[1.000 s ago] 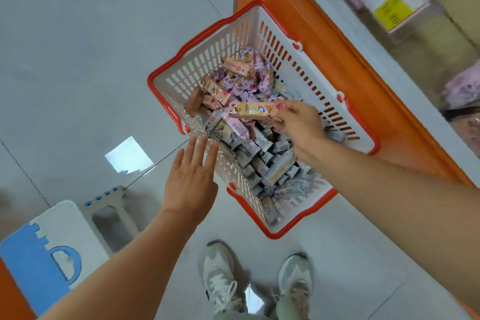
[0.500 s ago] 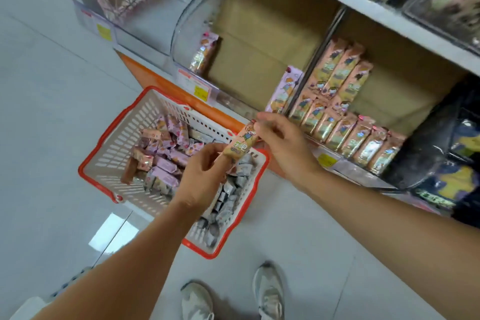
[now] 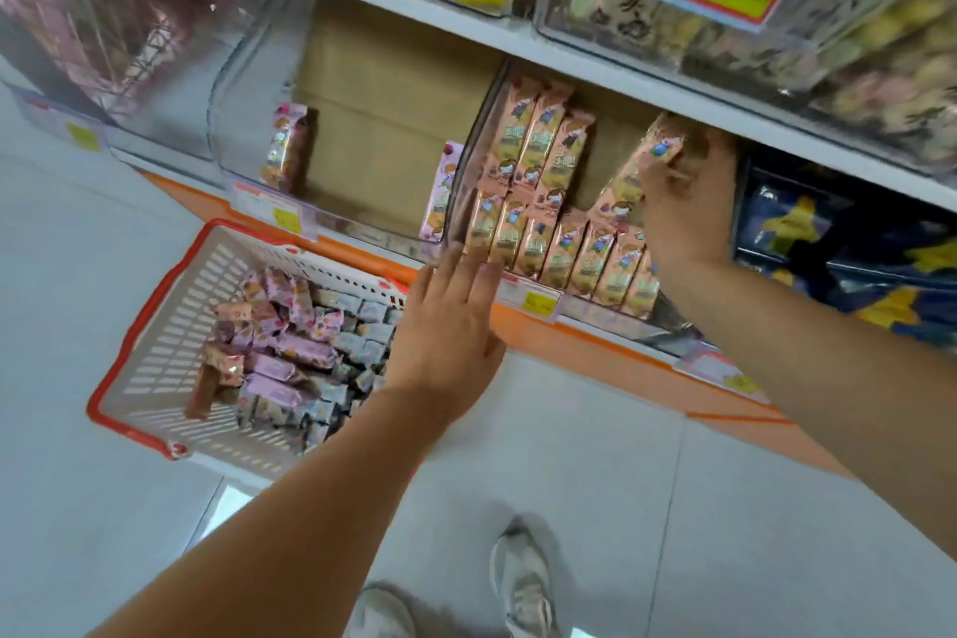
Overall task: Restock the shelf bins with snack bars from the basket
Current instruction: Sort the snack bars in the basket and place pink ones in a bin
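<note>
A white basket with a red rim [image 3: 150,316] stands on the floor, holding several purple, pink and grey snack bars [image 3: 290,352]. Above it is a clear shelf bin [image 3: 466,171] with rows of upright pink snack bars [image 3: 538,223]. My right hand [image 3: 689,202] is inside that bin and holds a pink snack bar [image 3: 647,161] tilted against the back row. My left hand [image 3: 450,326] hovers with straight fingers at the bin's front edge, holding nothing.
A nearly bare clear bin [image 3: 248,119] to the left holds two purple bars [image 3: 287,150]. Bins of other snacks fill the upper shelf [image 3: 518,39]. A dark blue package [image 3: 828,244] lies to the right. An orange plinth [image 3: 595,342] runs along the floor; my shoes [image 3: 523,585] are below.
The view rose from the basket to the shelf. My left hand let go of the pink bar and opened. My right hand carried the bar up into the bin.
</note>
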`<state>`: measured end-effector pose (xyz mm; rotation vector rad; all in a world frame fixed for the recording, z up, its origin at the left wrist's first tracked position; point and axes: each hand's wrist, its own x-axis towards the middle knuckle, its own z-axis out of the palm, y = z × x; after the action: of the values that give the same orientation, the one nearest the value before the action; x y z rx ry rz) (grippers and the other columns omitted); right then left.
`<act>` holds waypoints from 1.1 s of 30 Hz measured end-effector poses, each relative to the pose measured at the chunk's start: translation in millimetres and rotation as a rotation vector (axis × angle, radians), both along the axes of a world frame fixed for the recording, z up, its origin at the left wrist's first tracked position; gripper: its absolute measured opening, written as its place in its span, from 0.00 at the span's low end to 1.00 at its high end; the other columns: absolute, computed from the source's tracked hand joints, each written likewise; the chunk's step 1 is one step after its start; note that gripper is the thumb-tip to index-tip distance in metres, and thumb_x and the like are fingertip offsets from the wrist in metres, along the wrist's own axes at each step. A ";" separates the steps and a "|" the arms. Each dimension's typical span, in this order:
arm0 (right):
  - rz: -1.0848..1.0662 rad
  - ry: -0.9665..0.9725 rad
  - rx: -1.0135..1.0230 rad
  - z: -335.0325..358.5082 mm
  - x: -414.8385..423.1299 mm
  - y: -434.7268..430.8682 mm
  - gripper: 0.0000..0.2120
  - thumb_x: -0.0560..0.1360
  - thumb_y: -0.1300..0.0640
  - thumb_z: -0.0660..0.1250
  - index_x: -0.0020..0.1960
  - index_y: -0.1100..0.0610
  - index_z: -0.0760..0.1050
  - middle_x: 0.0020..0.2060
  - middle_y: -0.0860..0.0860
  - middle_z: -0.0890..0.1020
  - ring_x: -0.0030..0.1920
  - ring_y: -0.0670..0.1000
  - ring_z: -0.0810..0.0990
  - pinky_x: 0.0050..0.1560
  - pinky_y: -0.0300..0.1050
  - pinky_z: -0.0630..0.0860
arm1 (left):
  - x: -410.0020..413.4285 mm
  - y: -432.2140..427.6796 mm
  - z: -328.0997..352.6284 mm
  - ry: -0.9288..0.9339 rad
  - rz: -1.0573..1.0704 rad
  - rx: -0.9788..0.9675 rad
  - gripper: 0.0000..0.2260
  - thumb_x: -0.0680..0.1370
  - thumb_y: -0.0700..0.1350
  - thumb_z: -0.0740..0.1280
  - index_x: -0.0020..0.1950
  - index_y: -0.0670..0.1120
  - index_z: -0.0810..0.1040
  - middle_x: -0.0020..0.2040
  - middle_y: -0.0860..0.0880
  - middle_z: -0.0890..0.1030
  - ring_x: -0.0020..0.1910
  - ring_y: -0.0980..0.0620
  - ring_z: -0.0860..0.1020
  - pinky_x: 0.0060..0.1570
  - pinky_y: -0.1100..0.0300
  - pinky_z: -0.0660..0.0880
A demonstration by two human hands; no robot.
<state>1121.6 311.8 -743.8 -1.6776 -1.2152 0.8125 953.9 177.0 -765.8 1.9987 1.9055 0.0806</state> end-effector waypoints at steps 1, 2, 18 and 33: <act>-0.023 -0.055 -0.008 -8.5 5.1 11.0 0.19 0.76 0.61 0.66 0.66 0.60 0.68 0.47 0.52 0.80 0.50 0.52 0.80 0.59 0.56 0.76 | 2.9 -1.6 -3.5 0.062 -0.007 -0.042 0.32 0.79 0.49 0.58 0.80 0.47 0.46 0.80 0.47 0.45 0.79 0.47 0.42 0.76 0.49 0.44; -0.033 -0.095 -0.009 -14.8 8.6 20.3 0.21 0.76 0.61 0.66 0.67 0.61 0.69 0.50 0.56 0.81 0.52 0.56 0.80 0.59 0.56 0.75 | 5.4 -3.0 -5.6 0.117 -0.011 -0.059 0.34 0.80 0.49 0.57 0.80 0.48 0.41 0.80 0.48 0.41 0.78 0.47 0.39 0.76 0.49 0.41; 0.350 -0.393 0.024 -45.0 -22.2 -2.0 0.51 0.62 0.52 0.81 0.75 0.55 0.54 0.71 0.59 0.58 0.69 0.56 0.65 0.68 0.46 0.67 | 0.8 -7.1 -11.5 0.157 -0.020 -0.032 0.33 0.81 0.48 0.56 0.79 0.49 0.38 0.80 0.48 0.40 0.78 0.47 0.37 0.76 0.46 0.43; 0.231 -0.611 0.094 -59.8 -36.0 20.8 0.39 0.65 0.62 0.79 0.69 0.57 0.62 0.67 0.57 0.67 0.63 0.57 0.73 0.59 0.50 0.73 | -2.3 -9.1 -17.4 0.131 -0.020 0.008 0.33 0.80 0.46 0.55 0.79 0.49 0.38 0.80 0.48 0.40 0.78 0.47 0.37 0.76 0.45 0.42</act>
<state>1085.6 332.5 -803.6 -1.7883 -1.8574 0.3633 951.6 167.9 -783.2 2.0743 1.9659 -0.0497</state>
